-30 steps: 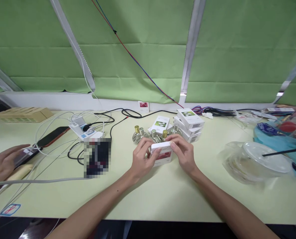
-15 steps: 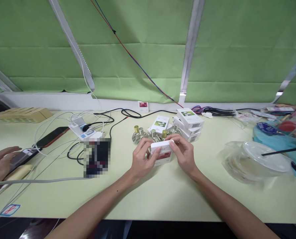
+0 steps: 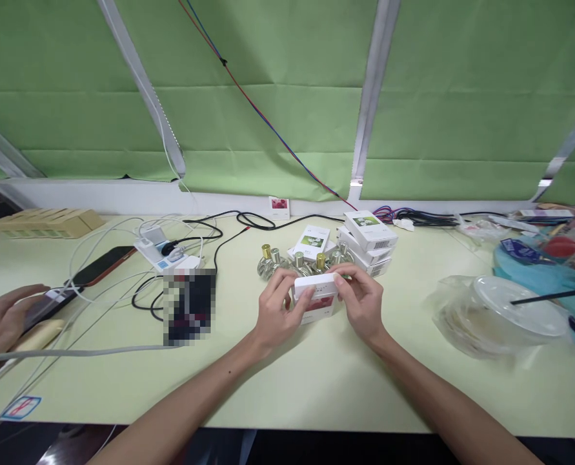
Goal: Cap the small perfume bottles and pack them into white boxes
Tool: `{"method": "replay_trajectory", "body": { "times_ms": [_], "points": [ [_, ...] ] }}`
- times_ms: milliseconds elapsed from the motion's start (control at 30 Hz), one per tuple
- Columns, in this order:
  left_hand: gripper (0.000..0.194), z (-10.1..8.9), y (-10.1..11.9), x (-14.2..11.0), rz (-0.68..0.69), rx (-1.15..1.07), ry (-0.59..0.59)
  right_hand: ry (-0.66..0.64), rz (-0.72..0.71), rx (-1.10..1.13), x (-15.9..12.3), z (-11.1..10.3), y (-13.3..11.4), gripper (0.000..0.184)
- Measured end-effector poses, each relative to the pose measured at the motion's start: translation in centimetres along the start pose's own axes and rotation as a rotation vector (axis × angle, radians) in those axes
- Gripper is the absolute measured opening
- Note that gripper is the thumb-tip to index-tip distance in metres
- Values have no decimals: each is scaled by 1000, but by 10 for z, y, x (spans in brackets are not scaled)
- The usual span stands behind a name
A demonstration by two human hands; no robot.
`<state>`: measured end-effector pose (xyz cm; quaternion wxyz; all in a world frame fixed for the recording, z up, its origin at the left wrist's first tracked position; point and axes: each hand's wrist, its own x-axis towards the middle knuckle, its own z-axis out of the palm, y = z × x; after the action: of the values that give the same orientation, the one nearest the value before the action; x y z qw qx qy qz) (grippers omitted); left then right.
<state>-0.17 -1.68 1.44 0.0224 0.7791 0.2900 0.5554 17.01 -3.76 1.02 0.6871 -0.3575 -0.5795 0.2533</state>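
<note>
The left hand [image 3: 278, 310] grips the left side of a small white box [image 3: 322, 307], thumb across its front, while the right hand [image 3: 363, 300] pinches the upper right corner between thumb and fingers. The box is held upright near the middle of the table [image 3: 268, 394], just in front of a cluster of glass bottles [image 3: 268, 266] with gold and silver caps. A red picture fills part of its front; the characters above and below are too small to read. Behind the bottles lies a flat box [image 3: 312, 242] with a green-and-white picture and illegible lettering. To its right, a stack of boxes [image 3: 368, 231] bears a similar picture on top and barcodes on the ends. A blue-bordered sticker [image 3: 22, 408] with a red mark sits by the front edge at left

The tabletop runs between the forearms to the front edge, giving the hands room on the near side; bottles and stack crowd the far side. A clear plastic bag [image 3: 454, 316] is well apart to the right. At far left, another person's hand [image 3: 6, 316] rests near white cables
</note>
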Motion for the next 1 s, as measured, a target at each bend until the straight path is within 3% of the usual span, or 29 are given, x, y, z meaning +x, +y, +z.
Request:
{"method": "replay_trajectory", "body": {
  "times_ms": [467,1000],
  "points": [
    [10,2,-2,-4,-23,-6,-8,-5,-1,11,-1,-1,1,13],
    [8,2,-2,-5,53,36,22,-19,-44,20,2,-3,3,10]
  ]
}}
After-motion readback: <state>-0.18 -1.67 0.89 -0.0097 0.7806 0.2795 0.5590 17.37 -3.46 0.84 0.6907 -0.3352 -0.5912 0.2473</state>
